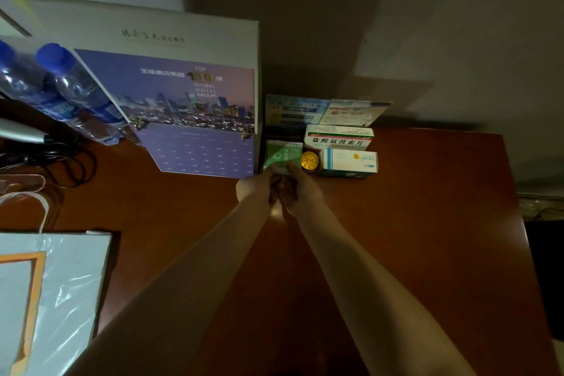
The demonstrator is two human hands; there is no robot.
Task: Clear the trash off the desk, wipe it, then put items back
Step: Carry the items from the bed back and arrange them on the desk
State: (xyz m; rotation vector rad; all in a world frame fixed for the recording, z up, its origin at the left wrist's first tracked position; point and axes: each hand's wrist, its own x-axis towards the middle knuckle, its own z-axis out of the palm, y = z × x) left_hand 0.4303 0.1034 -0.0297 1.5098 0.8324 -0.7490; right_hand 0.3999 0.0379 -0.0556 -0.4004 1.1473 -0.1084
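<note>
Head view: the green packet (282, 155) is held at its near edge by both the left hand (255, 185) and the right hand (300, 185), fingers curled on it, just left of the gold tin (309, 159) on the table (427, 223), its long axis running away from the hands.

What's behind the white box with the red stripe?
Behind the white red-striped cardboard box stand blue and white printed paper leaflets, leaning at the grey wall. Their bottom edges are hidden by the box.

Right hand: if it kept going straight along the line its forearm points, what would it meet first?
The right hand already has its fingers on the green packet. Beyond that, probably the leaflets standing at the desk's back, though depth is unclear.
</note>
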